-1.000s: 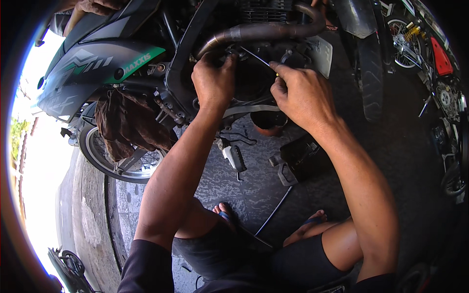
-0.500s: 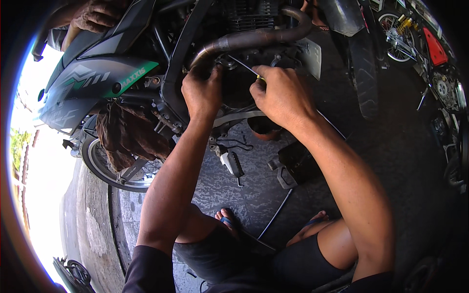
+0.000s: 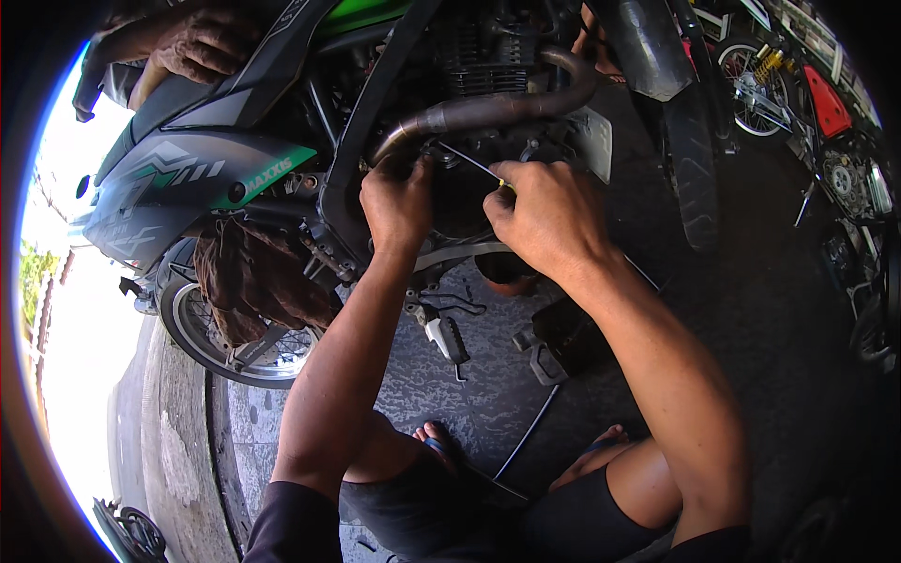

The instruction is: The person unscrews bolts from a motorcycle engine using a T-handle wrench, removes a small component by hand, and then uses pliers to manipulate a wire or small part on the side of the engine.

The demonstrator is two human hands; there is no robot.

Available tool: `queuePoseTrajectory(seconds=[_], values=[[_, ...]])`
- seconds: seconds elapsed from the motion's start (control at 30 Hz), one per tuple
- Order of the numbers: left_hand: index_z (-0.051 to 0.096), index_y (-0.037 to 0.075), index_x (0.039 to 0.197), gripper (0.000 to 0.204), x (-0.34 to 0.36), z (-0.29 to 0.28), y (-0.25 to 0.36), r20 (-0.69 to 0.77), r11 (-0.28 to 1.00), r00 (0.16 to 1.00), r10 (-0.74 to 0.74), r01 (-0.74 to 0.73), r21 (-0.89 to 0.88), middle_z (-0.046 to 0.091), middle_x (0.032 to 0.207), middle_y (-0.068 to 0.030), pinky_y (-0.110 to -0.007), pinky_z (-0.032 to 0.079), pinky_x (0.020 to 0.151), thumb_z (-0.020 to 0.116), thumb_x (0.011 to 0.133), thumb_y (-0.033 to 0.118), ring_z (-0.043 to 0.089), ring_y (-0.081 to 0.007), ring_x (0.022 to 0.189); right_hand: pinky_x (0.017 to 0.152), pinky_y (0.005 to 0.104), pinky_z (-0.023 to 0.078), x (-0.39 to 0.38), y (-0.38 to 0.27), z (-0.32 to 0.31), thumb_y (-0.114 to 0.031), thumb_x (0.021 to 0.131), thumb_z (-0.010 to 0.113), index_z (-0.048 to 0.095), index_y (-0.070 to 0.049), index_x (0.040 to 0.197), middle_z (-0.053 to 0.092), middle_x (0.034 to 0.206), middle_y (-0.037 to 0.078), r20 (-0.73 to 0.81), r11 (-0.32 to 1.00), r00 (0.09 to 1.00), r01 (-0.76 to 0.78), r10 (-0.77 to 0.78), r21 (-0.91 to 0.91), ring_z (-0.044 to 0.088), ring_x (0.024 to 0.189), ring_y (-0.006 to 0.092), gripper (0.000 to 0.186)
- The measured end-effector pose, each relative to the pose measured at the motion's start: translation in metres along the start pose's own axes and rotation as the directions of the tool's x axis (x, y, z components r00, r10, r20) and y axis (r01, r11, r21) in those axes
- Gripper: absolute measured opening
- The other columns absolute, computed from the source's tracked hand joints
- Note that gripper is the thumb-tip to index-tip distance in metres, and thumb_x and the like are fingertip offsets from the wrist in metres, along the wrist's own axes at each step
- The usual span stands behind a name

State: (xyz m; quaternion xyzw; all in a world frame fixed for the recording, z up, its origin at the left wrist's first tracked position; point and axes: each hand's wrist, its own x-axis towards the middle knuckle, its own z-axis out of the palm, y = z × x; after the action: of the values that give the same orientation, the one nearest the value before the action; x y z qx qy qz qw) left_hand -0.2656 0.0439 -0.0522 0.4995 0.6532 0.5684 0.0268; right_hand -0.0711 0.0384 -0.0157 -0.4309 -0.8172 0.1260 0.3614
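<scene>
My right hand [image 3: 552,214] is closed around a screwdriver, whose thin metal shaft [image 3: 466,158] slants up and left to the lower engine of a motorcycle. A bit of yellow shows at the handle; my fingers cover the rest. Beside the shaft's tip, my left hand [image 3: 398,208] is closed against the engine, thumb up; whatever its fingers grip is lost in shadow. Just above both hands curves the brownish exhaust pipe [image 3: 474,114]. Between my wrists lies the dark, round lower part of the engine [image 3: 460,211].
Another person's hand [image 3: 199,47] rests by the seat at upper left. A brown rag [image 3: 249,286] hangs near the rear wheel [image 3: 183,324]. Below the engine are a footpeg [image 3: 443,336], a round bowl [image 3: 507,274], a dark box-like part [image 3: 563,340] and a metal rod [image 3: 527,432]. More motorcycles [image 3: 831,103] stand right.
The motorcycle sits slightly lower in the picture as the view shifts. Both my hands stay at the same engine spot, the screwdriver still in my right hand.
</scene>
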Motion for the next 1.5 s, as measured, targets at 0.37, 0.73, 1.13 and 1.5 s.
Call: queuePoseTrajectory(seconds=[0.37,0.73,1.13,1.5], values=[[0.067,-0.004,0.119,0.031,0.004,0.001,-0.008,0.023,0.991,0.999,-0.024,0.027,-0.131,0.072,0.103,-0.0081,-0.027,0.05,0.084,0.065,0.092,0.008,0.064,-0.0113,0.09,0.069,0.0436,0.058,0.004,0.01,0.001,-0.013,0.082,0.065,0.073,-0.006,0.112,0.07,0.077,0.018,0.078,0.99,0.99,0.122,-0.117,-0.068,0.071,0.072,0.034,0.032],[0.07,-0.006,0.11,0.031,0.0,-0.001,-0.005,0.022,0.998,1.0,0.013,-0.012,-0.07,0.074,0.098,-0.0197,-0.033,0.052,0.085,0.069,0.089,0.017,0.072,-0.0227,0.091,0.079,0.0449,0.054,0.014,0.03,-0.007,-0.019,0.091,0.063,0.073,-0.009,0.115,0.072,0.095,0.02,0.116,0.986,0.993,-0.005,-0.014,0.166,0.071,0.09,0.0342,0.027],[0.068,-0.009,0.112,0.033,-0.009,0.006,0.005,-0.035,1.0,0.999,0.009,-0.01,-0.022,0.074,0.103,-0.0212,-0.033,0.051,0.088,0.071,0.088,0.013,0.071,-0.0225,0.097,0.073,0.0468,0.056,0.02,0.028,-0.011,-0.013,0.09,0.059,0.073,-0.007,0.113,0.07,0.083,0.022,0.172,0.99,0.979,0.126,-0.114,-0.064,0.07,0.078,0.0387,0.027],[0.067,-0.008,0.116,0.041,-0.004,0.004,0.002,0.035,0.999,0.999,0.029,-0.029,-0.023,0.073,0.107,-0.0209,-0.033,0.052,0.089,0.075,0.086,0.018,0.071,-0.0235,0.098,0.069,0.0457,0.059,0.003,0.006,-0.002,-0.004,0.089,0.053,0.068,0.001,0.106,0.071,0.082,0.023,0.122,0.999,0.992,0.03,-0.031,0.012,0.073,0.078,0.0369,0.023]])
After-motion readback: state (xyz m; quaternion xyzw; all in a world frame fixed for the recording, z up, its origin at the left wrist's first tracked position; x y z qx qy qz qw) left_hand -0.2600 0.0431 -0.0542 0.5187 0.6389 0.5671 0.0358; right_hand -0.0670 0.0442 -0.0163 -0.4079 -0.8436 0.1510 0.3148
